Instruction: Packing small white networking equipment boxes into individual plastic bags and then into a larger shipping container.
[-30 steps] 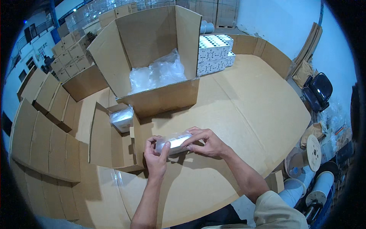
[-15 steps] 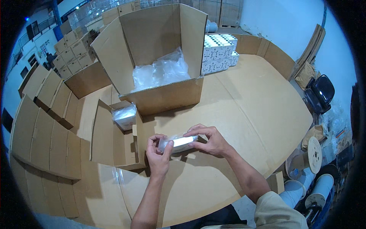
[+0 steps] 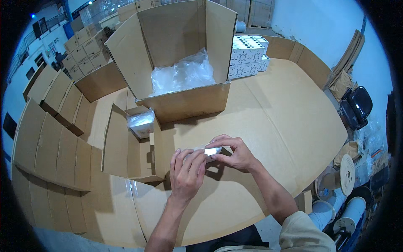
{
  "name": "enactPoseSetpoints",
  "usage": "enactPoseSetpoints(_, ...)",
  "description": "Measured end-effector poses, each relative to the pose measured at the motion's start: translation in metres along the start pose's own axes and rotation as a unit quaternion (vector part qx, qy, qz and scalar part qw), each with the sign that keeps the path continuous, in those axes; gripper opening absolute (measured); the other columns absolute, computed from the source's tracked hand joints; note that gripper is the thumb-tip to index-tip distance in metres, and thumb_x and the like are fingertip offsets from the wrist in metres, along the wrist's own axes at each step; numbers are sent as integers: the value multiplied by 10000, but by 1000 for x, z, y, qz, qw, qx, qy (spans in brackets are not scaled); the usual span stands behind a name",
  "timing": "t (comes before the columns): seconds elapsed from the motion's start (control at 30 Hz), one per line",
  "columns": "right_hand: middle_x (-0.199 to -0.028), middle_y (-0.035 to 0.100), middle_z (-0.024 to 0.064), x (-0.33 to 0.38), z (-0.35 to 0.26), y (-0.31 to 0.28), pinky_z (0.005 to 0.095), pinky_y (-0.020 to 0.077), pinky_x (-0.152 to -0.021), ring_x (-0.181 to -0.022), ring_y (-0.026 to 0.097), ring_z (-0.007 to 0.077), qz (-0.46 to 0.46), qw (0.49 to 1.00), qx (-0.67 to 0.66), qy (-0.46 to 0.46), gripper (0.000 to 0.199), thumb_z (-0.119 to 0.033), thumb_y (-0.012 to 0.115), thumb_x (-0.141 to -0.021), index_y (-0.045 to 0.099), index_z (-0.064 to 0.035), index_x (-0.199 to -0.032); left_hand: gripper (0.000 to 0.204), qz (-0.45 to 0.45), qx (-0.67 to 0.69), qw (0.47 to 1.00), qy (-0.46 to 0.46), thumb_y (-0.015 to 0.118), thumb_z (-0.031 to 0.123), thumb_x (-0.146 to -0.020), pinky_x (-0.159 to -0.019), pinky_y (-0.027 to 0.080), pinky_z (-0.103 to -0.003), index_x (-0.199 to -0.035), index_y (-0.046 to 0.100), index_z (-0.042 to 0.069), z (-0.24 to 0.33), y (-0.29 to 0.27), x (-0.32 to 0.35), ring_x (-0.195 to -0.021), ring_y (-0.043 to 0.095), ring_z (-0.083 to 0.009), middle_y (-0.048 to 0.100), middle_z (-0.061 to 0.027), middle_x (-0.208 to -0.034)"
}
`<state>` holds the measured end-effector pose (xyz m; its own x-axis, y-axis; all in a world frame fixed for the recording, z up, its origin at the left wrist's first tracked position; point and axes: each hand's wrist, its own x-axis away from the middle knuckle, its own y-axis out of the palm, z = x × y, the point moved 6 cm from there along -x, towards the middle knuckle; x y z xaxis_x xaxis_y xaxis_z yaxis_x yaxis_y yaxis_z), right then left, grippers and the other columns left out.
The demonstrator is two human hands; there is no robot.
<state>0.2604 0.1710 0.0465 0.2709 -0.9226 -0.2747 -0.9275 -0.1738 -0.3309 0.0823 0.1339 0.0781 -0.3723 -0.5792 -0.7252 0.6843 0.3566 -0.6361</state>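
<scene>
Since the earlier view, both hands and the small packet between them have kept their place above the bench, with only a slight turn of the packet.

One small white packet (image 3: pixel 206 152), wrapped in clear film, held just above the cardboard-covered bench (image 3: pixel 277 126), in front of the person. Left hand (image 3: pixel 187 173): fingers curled over the packet's left end, grasping it. Right hand (image 3: pixel 232 152): fingers pinching the packet's right end from above and the side.

One small open carton (image 3: pixel 126 147), just left of the hands, lying with its flaps spread; inside it, one bagged white box (image 3: pixel 142 122) near the far end.

One large open carton (image 3: pixel 180 67), beyond the hands, flaps standing upright; inside it, one crumpled clear plastic liner (image 3: pixel 182 75).

One stack of white printed boxes (image 3: pixel 247 56), to the right of the large carton at the far edge of the bench; exact count cannot be told.

One row of flat folded cartons (image 3: pixel 50 138), standing along the left side.

Two spools (image 3: pixel 346 174), off the bench at the lower right, one pale with a round flange, one white lower down.
</scene>
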Motion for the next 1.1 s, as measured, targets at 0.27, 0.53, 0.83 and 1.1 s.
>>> enactPoseSetpoints(0.27,-1124,705,98,1,0,0,330,542,-916,-1051,654,199,7,999,-7,34,340,-48,778,-836,752,-88,-1172,281,-17,191,967,-169,745,-47,-823,-952,527,-398,-1092,701,23,-29,6,-2,-1043,667,-276,731,-105,-1080)
enactPoseSetpoints(0.53,-1169,712,97,-5,-18,2,353,556,-869,-997,661,203,33,999,24,-28,315,-18,747,-845,733,-56,-1158,293,-23,378,870,-317,797,54,-846,-891,545,-327,-1114,682,25,-60,33,19,-1027,694,-194,734,-88,-1081)
enactPoseSetpoints(0.83,-1011,742,101,-1,-40,-1,384,548,-786,-893,675,248,8,968,237,-77,336,-22,766,-816,731,-56,-1148,407,-62,369,886,-273,762,92,-888,-911,547,-360,-1254,592,39,-51,38,15,-1066,695,-237,715,-127,-1116)
enactPoseSetpoints(1.1,-982,717,152,-16,-33,2,337,594,-724,-812,711,230,60,978,195,-43,263,23,721,-868,689,1,-1128,730,-196,93,958,-188,778,143,-839,-1126,375,-481,-1456,415,-3,-8,-33,95,-1336,456,-418,482,-201,-1454)
